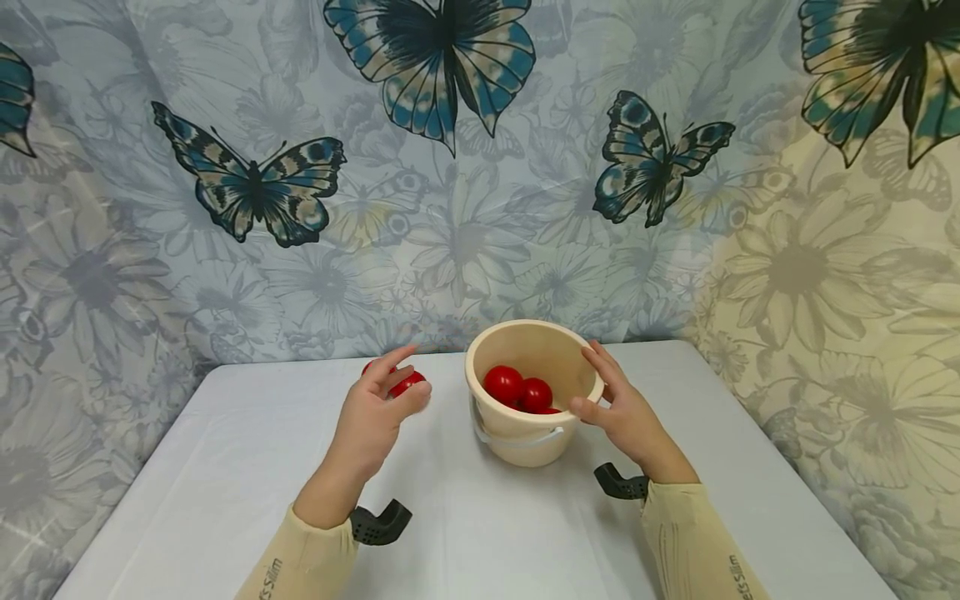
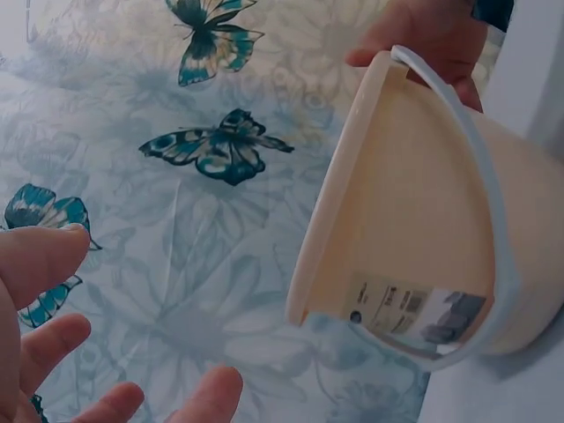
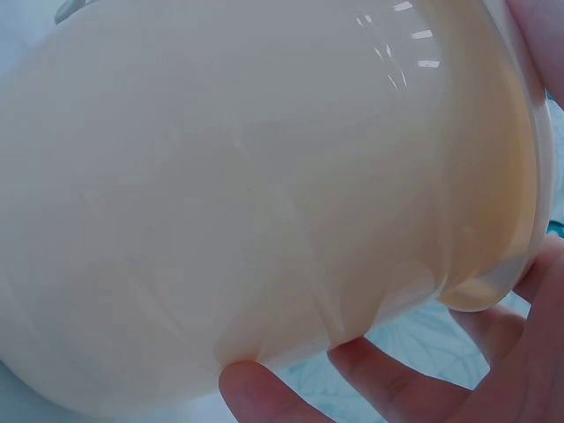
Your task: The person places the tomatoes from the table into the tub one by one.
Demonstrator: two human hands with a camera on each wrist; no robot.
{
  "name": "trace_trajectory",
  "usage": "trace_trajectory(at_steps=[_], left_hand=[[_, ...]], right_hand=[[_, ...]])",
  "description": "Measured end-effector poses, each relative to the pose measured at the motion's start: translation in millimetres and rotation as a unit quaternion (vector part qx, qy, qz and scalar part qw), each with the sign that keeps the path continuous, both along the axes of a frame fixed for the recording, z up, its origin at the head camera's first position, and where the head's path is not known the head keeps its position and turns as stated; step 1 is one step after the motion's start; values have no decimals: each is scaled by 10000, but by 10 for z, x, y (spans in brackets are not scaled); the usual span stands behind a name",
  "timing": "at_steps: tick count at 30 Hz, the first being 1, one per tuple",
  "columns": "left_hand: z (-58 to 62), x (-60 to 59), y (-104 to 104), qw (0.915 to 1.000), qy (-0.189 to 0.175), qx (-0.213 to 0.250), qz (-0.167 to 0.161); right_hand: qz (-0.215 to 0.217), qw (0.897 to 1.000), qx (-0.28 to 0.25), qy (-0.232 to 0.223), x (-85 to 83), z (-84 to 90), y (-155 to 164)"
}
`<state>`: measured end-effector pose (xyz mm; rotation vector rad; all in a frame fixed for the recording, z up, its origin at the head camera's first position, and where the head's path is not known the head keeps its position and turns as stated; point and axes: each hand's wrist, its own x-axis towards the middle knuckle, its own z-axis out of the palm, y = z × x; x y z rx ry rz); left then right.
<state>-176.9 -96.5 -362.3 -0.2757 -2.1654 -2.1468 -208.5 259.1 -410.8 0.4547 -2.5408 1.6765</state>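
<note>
A cream plastic bucket [image 1: 517,442] with a white handle [image 2: 493,203] stands on the white table [image 1: 225,467]. At least two red tomatoes [image 1: 504,385] lie inside it. My right hand [image 1: 588,377] holds the bucket at its right rim, fingers over the top and thumb on the outer wall [image 3: 264,194]. My left hand [image 1: 411,373] is raised left of the bucket with its fingers spread. Another red tomato [image 1: 407,384] shows just past those fingers. The left wrist view shows the fingers [image 2: 53,344] apart and nothing in the palm. I cannot tell whether they touch the tomato.
A curtain printed with butterflies and flowers [image 1: 450,208] closes off the back and both sides of the table. Bare tabletop runs from the bucket to the near edge and out to the left.
</note>
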Motion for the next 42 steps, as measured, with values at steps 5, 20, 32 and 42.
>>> trace_trajectory(at_steps=[5,20,32,42], left_hand=[[-75,52,-226,9997,-80,-121,189],[-606,-27,-799,9876,-1362,552,553],[-1078,-262,-1021,9733,-1826,1013,949],[-1224,-530,-1031,9711,-1882,1060,1013]], right_hand=[[9,10000,-3,-1,-5,-15,4],[78,9999,-83,17,2,-12,-12],[-3,10000,-25,35,-13,-44,-2],[34,10000,-64,42,-8,-24,-3]])
